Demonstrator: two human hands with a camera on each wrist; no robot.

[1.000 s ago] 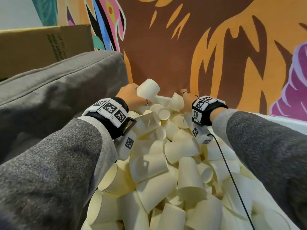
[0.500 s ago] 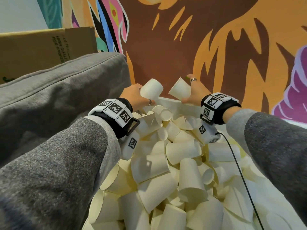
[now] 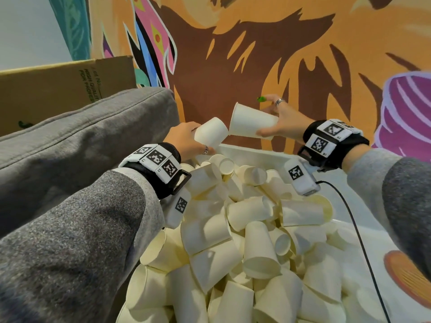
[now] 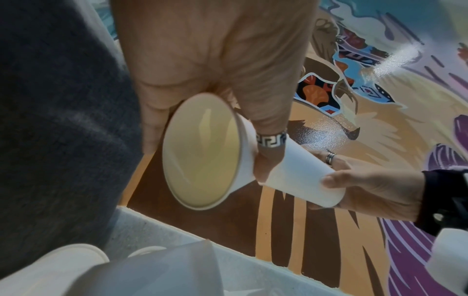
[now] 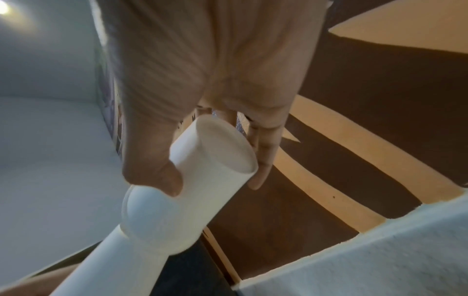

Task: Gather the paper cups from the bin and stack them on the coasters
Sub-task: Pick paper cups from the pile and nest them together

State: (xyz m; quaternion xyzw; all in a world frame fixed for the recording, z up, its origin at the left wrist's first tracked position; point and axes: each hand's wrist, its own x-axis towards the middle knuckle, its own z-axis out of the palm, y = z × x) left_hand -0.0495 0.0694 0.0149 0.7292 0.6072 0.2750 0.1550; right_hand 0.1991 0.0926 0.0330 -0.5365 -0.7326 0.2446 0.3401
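A white bin (image 3: 251,153) holds a deep pile of cream paper cups (image 3: 245,229). Above its far end, my left hand (image 3: 186,141) grips one cup (image 3: 211,132). That cup's open mouth (image 4: 202,152) faces the left wrist and its base points right. My right hand (image 3: 279,122) holds a second cup (image 3: 253,121) by its narrow end, mouth toward the left. The base of the left cup (image 5: 152,216) meets the mouth of the right cup (image 5: 215,164). No coasters are in view.
A grey cushion (image 3: 81,136) presses against the bin's left side, with a cardboard box (image 3: 58,85) behind it. A painted wall (image 3: 233,66) rises just past the bin. A black cable (image 3: 356,229) runs from my right wrist over the cups.
My right hand lifted a cup out of the pile and swung it up and left toward the left hand's cup. Both hands rose until the two cups met.
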